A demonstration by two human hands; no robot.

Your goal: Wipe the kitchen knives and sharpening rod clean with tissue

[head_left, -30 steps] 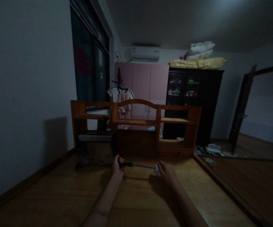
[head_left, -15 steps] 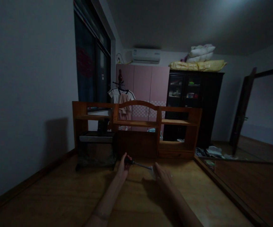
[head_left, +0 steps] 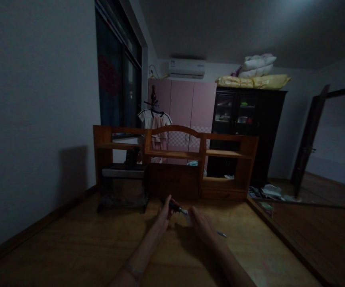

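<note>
My left hand [head_left: 165, 213] is closed round the black handle of a screwdriver [head_left: 175, 206], held above the wooden board. The metal shaft runs to the right into my right hand [head_left: 200, 225], and its tip shows past the far side of that hand. My right hand is closed round the shaft with a small white piece [head_left: 189, 219], perhaps tissue or cloth, between its fingers. Most of the white piece is hidden by the fingers. The two hands are close together but apart.
A wooden shelf unit [head_left: 202, 155] stands along the far edge of the wooden board [head_left: 100, 247]. At its left is a dark stand-like object with a grey bar [head_left: 124, 173]. A raised wooden rail [head_left: 275, 231] borders the right side, a wall the left.
My hands have drawn closer together. The right hand has slid along the shaft towards the handle, so the tip now sticks out beyond it. The left hand has shifted slightly right.
</note>
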